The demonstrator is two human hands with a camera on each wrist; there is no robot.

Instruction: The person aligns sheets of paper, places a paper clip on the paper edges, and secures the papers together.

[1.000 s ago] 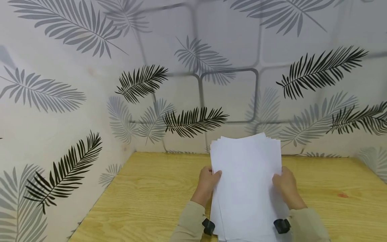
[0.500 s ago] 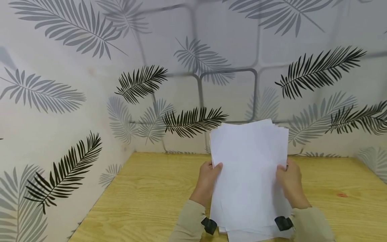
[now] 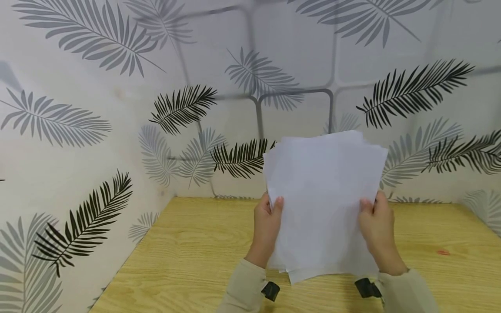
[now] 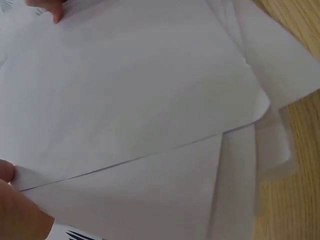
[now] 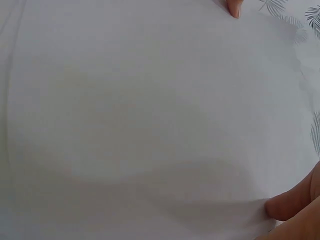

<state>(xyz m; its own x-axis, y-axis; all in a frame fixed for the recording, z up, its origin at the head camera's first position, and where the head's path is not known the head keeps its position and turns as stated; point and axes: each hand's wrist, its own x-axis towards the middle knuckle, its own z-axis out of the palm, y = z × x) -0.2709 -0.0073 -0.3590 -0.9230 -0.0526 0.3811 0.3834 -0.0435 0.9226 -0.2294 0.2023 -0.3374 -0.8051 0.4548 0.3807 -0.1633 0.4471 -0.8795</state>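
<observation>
Head view shows one loose stack of smooth, matte white paper (image 3: 321, 204), roughly rectangular, its sheets slightly fanned so that the corners make a jagged outline; they overlap too much to count. Two hands hold it: the left grip (image 3: 266, 228) is clamped on the left edge and the right grip (image 3: 379, 228) on the right edge, each thumb lying on the face of the top sheet. The paper spans the gap between them and reaches beyond both thumbs, far and near. In the left wrist view, one corner of the upper sheet curls, and several edges spread out of line. Two beige cloth sleeves (image 3: 244, 284) each have one small black block beside the cuff. Below is one yellowish wood-grained surface (image 3: 195, 243), with one leaf-patterned wall (image 3: 117, 104) behind.
</observation>
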